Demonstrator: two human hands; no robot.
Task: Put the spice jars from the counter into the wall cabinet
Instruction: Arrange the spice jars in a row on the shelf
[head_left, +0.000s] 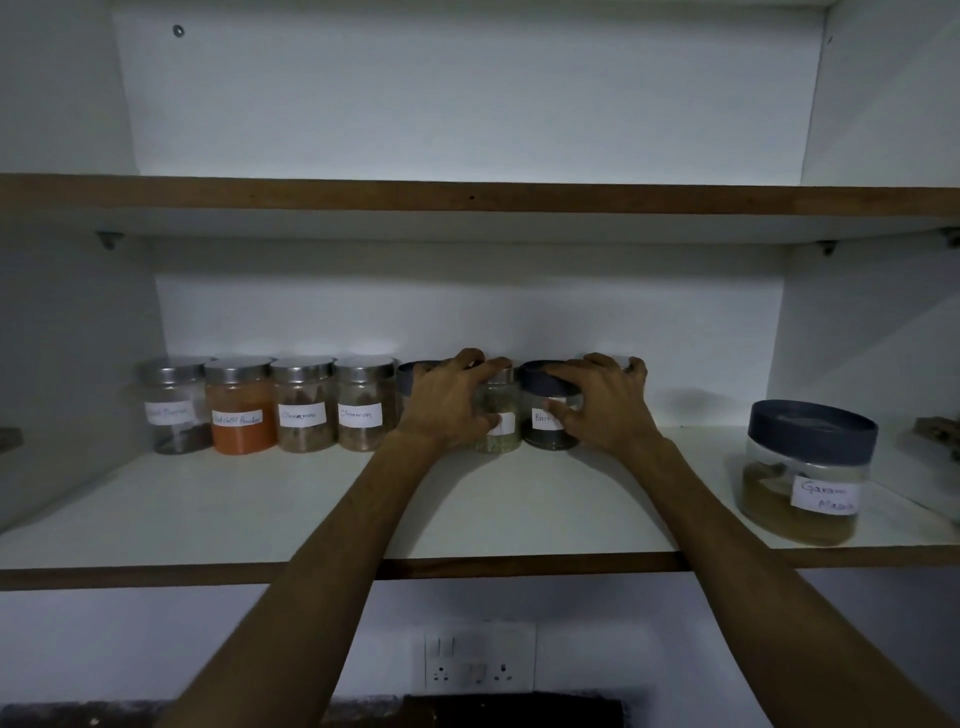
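Open white wall cabinet (467, 119) with brown-edged shelves; both forearms reach onto the lower shelf (260, 509). Along the back wall stands a row of clear, paper-labelled spice jars: four steel-lidded ones at left, namely a dark-filled jar (171, 410), an orange-powder jar (240, 408), and two brown-filled jars (304, 408) (363, 405). The left hand (447, 405) is curled over the next jars, its fingers draped across the top of a steel-lidded jar of greenish spice (501, 431) and hiding most of a dark-lidded jar (413, 376) behind it. The right hand (602, 405) grips a dark-blue-lidded jar of black contents (545, 415), fingers over the lid and thumb on the label. A wider blue-lidded jar of brown spice (805, 473) sits apart at right, nearer the shelf's front edge. A white wall socket plate (472, 660) is mounted below.
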